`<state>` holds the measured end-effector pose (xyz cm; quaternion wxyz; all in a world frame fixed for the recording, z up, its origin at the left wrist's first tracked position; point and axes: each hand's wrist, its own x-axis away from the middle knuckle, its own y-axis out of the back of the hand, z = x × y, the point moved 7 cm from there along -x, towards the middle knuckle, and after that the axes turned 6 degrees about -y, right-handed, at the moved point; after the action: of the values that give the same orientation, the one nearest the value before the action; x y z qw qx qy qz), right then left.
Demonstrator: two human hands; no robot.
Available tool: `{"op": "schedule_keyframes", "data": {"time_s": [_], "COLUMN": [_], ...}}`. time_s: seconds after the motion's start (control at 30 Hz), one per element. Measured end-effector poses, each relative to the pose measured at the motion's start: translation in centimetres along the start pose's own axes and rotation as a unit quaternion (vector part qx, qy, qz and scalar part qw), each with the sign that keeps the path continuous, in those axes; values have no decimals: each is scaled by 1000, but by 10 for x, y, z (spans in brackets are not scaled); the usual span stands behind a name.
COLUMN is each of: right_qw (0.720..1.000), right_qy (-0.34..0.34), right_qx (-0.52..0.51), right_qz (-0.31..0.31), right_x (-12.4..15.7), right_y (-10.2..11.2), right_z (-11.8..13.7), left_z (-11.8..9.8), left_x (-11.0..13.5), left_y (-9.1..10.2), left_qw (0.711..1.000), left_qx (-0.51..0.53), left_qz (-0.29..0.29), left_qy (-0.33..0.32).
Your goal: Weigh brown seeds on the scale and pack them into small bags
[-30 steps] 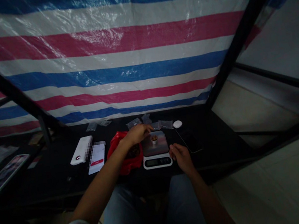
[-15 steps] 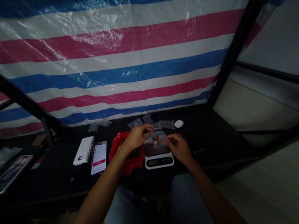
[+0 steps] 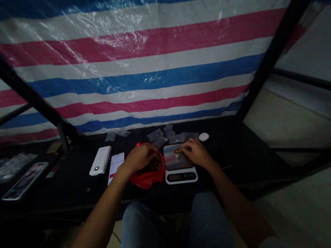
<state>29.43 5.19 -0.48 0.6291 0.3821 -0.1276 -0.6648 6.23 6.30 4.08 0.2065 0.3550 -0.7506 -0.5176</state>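
Observation:
My left hand [image 3: 142, 157] is over an open red plastic bag [image 3: 149, 179], its fingers bent down towards small dark brown pieces [image 3: 156, 163] inside. The fingers look drawn together; anything between them is too small and dark to make out. A white kitchen scale [image 3: 181, 176] with a metal plate stands to the right of the bag. On the plate is a small cup [image 3: 177, 154] holding brownish pieces. My right hand [image 3: 197, 152] reaches in from the right, thumb and fingers pinched at the cup's rim; whether they touch it or hold a piece is unclear.
Several small clear plastic bags [image 3: 176, 139] lie behind the scale, near a white round lid [image 3: 204, 137]. A white power bank-like block [image 3: 100, 160] and a lit phone [image 3: 116, 164] lie left of the red bag. Another phone [image 3: 25, 181] is farther left. A striped sheet [image 3: 158, 75] hangs behind.
My left hand has moved left from above the cup to the red bag, its fingers lowering. My right hand has come closer to the cup. The view has shifted slightly left.

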Motion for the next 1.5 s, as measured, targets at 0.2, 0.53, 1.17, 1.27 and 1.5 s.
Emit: {"op": "schedule_keyframes", "data": {"time_s": [0.2, 0.53, 1.17, 1.27, 1.5], "right_qw": [995, 993, 988, 982, 980], "right_qy": [24, 10, -40, -74, -79], "right_qx": [-90, -104, -136, -159, -165], "right_qz": [-40, -58, -63, -69, -83], "right_x": [0, 12, 31, 47, 61], "right_y": [11, 16, 15, 9, 6], "right_z": [15, 16, 4, -10, -13], "left_z": [16, 15, -9, -29, -80], "left_x": [21, 22, 10, -7, -52], "left_y": [-23, -27, 1, 7, 0], "left_qw": [997, 998, 999, 996, 990], "left_qx": [-15, -13, 31, 42, 31], "left_qz": [73, 63, -1, -25, -20], "left_qy": [17, 3, -41, -71, -134]}}
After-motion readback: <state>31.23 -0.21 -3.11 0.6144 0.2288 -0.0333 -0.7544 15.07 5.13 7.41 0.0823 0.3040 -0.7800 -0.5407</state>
